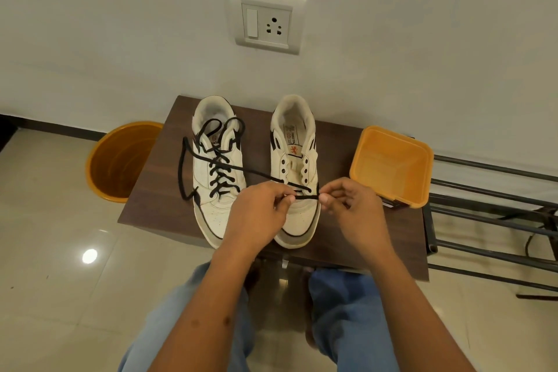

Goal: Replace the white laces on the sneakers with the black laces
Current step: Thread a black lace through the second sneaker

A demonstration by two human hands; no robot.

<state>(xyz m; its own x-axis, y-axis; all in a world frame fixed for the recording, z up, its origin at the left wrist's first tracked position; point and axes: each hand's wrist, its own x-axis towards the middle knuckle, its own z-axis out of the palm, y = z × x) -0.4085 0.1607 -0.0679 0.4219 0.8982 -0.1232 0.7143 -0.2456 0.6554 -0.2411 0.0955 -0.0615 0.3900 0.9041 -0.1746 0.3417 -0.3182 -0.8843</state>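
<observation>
We see the left shoe already laced in black. Over the right shoe on the table, our left hand and right hand each pinch the black lace between thumb and fingertips, stretched taut. It looks light, limp and thin; best gripped near the stiff tip. The knuckles hide the lowest eyelets, so we cannot tell how far it is threaded.

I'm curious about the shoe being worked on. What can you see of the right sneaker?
The right sneaker is off-white, seemingly leather, with dark trim, a grey toe and an orange tongue logo. It stands upright on the table, toe toward the person. Most eyelets are empty; a black lace crosses the lowest ones, pinched by the left hand and right hand.
</observation>
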